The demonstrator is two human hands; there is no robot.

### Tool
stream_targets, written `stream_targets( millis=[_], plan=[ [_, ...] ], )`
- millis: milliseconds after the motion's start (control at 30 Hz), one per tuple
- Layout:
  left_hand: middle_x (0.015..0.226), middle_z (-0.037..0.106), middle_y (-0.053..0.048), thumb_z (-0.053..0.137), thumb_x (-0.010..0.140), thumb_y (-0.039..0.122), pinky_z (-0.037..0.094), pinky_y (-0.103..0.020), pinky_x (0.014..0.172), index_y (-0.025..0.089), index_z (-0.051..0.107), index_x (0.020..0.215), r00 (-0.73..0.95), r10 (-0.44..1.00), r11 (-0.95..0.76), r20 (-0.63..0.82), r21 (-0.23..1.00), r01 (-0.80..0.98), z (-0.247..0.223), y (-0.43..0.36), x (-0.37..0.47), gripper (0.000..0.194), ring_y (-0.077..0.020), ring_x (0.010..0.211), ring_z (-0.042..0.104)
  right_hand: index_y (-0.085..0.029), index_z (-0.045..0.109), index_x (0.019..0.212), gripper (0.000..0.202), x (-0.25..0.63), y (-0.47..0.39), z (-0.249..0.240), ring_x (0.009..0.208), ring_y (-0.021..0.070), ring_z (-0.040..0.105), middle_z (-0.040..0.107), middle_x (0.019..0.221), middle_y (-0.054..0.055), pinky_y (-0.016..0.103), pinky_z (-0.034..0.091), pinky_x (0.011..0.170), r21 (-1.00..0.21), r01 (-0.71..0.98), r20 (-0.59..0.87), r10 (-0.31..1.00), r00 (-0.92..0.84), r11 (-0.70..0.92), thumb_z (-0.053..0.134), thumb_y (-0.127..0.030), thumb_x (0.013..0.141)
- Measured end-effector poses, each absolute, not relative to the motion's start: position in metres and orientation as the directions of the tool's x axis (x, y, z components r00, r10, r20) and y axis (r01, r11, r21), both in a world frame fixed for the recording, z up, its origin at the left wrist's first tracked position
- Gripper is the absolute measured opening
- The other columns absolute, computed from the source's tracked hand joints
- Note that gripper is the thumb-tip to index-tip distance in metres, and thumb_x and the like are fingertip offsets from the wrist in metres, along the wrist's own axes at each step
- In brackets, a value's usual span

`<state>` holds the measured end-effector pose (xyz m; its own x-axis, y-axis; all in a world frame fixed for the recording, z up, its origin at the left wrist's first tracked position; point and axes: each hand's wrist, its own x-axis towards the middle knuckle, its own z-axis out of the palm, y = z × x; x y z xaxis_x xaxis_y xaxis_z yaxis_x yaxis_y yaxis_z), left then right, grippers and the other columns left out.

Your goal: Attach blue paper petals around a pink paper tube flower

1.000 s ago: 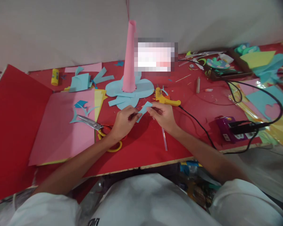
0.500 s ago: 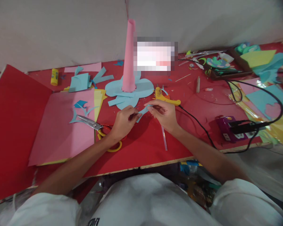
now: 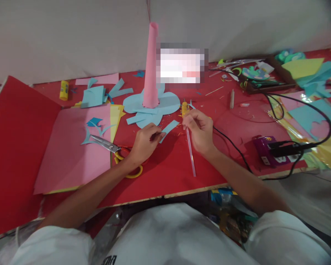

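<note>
Between the thumb and fingers of my left hand (image 3: pixel 147 143) is one end of a light blue paper strip (image 3: pixel 170 129). My right hand (image 3: pixel 199 132) is off the strip, its fingers closed together over the yellow glue gun (image 3: pixel 184 109), which it partly hides; whether the fingertips hold anything is too small to tell. A clear glue stick (image 3: pixel 191 156) lies just below that hand. Behind both hands a pink paper cone (image 3: pixel 150 70) stands upright on a light blue petal-shaped base (image 3: pixel 168 102). Scissors (image 3: pixel 107 143) with yellow and red handles lie left of my left hand, partly under the forearm.
Pink sheets (image 3: pixel 71 151) and a red board (image 3: pixel 19 158) are at the left, with a yellow glue tube (image 3: pixel 64 90) behind. A purple box (image 3: pixel 264 147) with black cables sits at the right. Farther back is a brown tray (image 3: pixel 281 71) of scraps.
My right hand has let go of the strip's far end and moved a little to the right, now over the glue gun. My left hand has stayed in place.
</note>
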<state>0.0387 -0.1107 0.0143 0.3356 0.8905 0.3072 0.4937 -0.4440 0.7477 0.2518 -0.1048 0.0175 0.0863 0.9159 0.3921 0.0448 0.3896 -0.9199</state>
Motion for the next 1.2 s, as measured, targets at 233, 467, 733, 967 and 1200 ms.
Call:
stream_targets(
  millis=[233,467,733,967,1200],
  plan=[
    [0.080,0.059,-0.001,0.065,0.098,0.022,0.039,-0.025,0.065,0.018,0.061,0.080,0.313,0.892,-0.444,0.325,0.758,0.478,0.018,-0.111,0.039,0.019,-0.0118,0.068,0.050,-0.025,0.069,0.089,0.052,0.252,-0.103,0.016,0.073,0.0162,0.058,0.065,0.085,0.004,0.033,0.051,0.064,-0.954,0.018,0.299,0.953,0.051,0.299,0.055,-0.074,0.097],
    [0.077,0.057,0.000,0.066,0.097,0.021,0.040,-0.025,0.064,0.018,0.061,0.076,0.363,0.881,-0.457,0.304,0.746,0.485,0.018,-0.111,0.040,0.022,-0.0113,0.066,0.048,-0.022,0.073,0.084,0.050,0.240,-0.108,0.014,0.072,0.0157,0.061,0.072,0.082,0.003,0.032,0.051,0.068,-0.953,0.100,0.282,0.959,-0.044,0.285,0.072,-0.072,0.086],
    [0.078,0.056,0.000,0.067,0.096,0.018,0.040,-0.025,0.066,0.018,0.060,0.075,0.380,0.871,-0.472,0.311,0.740,0.479,0.017,-0.111,0.040,0.022,-0.0114,0.067,0.050,-0.024,0.078,0.083,0.041,0.243,-0.112,0.024,0.081,0.0192,0.068,0.079,0.086,0.004,0.036,0.054,0.079,-0.900,0.194,0.385,0.920,-0.070,0.391,0.066,-0.061,0.096],
    [0.077,0.056,0.000,0.066,0.097,0.020,0.040,-0.025,0.066,0.018,0.060,0.074,0.370,0.875,-0.468,0.313,0.743,0.479,0.016,-0.112,0.040,0.023,-0.0115,0.067,0.049,-0.025,0.072,0.084,0.039,0.252,-0.106,0.025,0.074,0.0170,0.064,0.071,0.083,0.003,0.034,0.054,0.069,-0.918,0.135,0.388,0.915,0.108,0.373,0.067,-0.062,0.096],
    [0.077,0.056,0.000,0.066,0.098,0.022,0.039,-0.026,0.064,0.018,0.059,0.075,0.351,0.883,-0.454,0.310,0.751,0.480,0.017,-0.111,0.040,0.024,-0.0113,0.066,0.048,-0.024,0.054,0.065,0.058,0.267,-0.095,0.017,0.061,0.0141,0.053,0.050,0.063,0.000,0.032,0.051,0.065,-0.938,0.070,0.346,0.917,0.200,0.339,0.053,-0.070,0.100]
  ],
)
